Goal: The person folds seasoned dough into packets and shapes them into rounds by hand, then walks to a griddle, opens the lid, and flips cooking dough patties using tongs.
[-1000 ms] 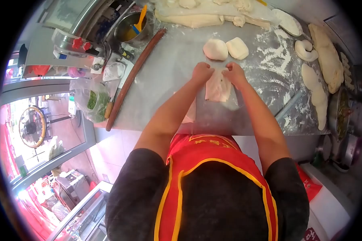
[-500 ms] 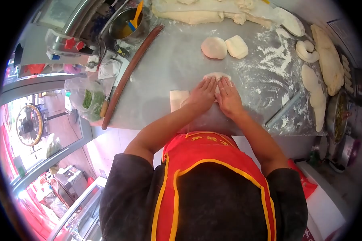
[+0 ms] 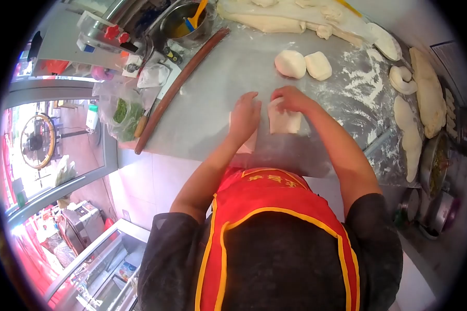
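My left hand [image 3: 245,118] lies with its fingers stretched out over a flat rectangular dough piece [image 3: 248,144], covering most of it. Only the lower end and a strip on the left of that dough show. My right hand [image 3: 290,100] has its fingers curled at the top edge of another flattened dough piece [image 3: 286,124]; the fingertips are partly hidden, and they appear to grip that edge. Farther back on the metal worktop, a round dough piece [image 3: 290,64] sits beside a squarish dough piece [image 3: 318,66].
A long wooden rolling pin [image 3: 184,78] lies to the left, near a metal bowl [image 3: 177,35] with an orange-handled brush. White flour [image 3: 366,83] covers the right side, with a metal bar [image 3: 380,141]. Long dough pieces [image 3: 427,93] line the right edge.
My hands were together pressing one dough piece; they have separated. My left hand moved left onto the other piece, and the pressed dough is now a rectangle. The view has shifted slightly.
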Demonstrator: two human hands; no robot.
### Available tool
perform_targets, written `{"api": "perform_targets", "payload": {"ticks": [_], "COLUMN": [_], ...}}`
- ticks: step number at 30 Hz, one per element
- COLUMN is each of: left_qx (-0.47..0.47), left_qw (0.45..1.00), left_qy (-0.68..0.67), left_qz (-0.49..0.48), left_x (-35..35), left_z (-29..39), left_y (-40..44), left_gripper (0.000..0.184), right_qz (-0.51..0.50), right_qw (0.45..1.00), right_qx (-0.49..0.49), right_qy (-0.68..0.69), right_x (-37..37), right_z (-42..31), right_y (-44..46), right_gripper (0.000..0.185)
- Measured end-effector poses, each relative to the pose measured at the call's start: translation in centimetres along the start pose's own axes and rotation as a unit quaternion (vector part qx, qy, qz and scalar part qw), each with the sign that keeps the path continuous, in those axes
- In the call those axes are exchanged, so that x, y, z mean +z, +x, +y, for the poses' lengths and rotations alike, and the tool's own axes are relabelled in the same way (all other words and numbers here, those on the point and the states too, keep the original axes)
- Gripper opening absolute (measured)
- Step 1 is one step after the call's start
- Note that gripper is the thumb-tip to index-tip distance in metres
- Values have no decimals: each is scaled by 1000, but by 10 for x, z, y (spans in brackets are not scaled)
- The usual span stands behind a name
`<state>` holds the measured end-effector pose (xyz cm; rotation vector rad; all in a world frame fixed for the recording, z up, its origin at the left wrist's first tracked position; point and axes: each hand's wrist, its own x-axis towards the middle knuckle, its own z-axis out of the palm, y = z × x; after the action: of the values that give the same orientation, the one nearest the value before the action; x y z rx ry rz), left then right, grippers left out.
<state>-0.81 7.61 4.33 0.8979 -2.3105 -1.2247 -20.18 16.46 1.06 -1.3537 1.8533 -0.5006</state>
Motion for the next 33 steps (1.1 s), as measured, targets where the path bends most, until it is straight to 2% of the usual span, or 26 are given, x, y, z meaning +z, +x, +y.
{"api": "perform_targets", "payload": {"ticks": [2,5,7,9,11,13,14,17,19,22,25,28,31,33], "left_qx": [0,27,41,-8,-35,-41,-51,-95,-150,-146,-177,17,183,312], "left_qw": [999,999,999,999,991,975,974,963,943,961,916,964,949,920], "left_qy": [-26,-29,-12,-15,-16,-15,-16,-19,-28,-37,-110,-18,66,125], "left_qz": [19,34,29,-42,-125,-216,-218,-252,-295,-231,-342,-264,-246,-201], "left_x": [-3,-2,1,2,11,28,38,73,91,115,112,98,90,86], "left_z": [-6,-19,-25,-15,-11,-12,-11,5,20,20,18,36,28,20], "left_y": [-4,-6,-1,5,11,20,24,41,54,60,71,52,22,-3], "left_gripper": [25,24,27,30,32,34,34,33,31,27,27,26,30,38], "right_qz": [-87,56,203,274,185,235,258,389,350,353,287,299,375,402], "right_qw": [995,987,937,874,873,880,881,836,773,795,810,868,905,914], "right_qx": [-27,31,118,272,333,323,321,260,284,316,286,207,108,28], "right_qy": [-33,150,260,295,305,258,234,286,447,378,423,339,170,51], "right_x": [7,6,6,12,21,32,39,26,5,5,-1,1,25,42], "right_z": [-27,-4,36,48,49,62,69,82,60,67,59,36,13,14], "right_y": [6,-7,-33,-81,-132,-154,-165,-133,-107,-81,-89,-114,-140,-154], "right_gripper": [29,22,15,28,29,28,27,27,25,24,27,28,28,29]}}
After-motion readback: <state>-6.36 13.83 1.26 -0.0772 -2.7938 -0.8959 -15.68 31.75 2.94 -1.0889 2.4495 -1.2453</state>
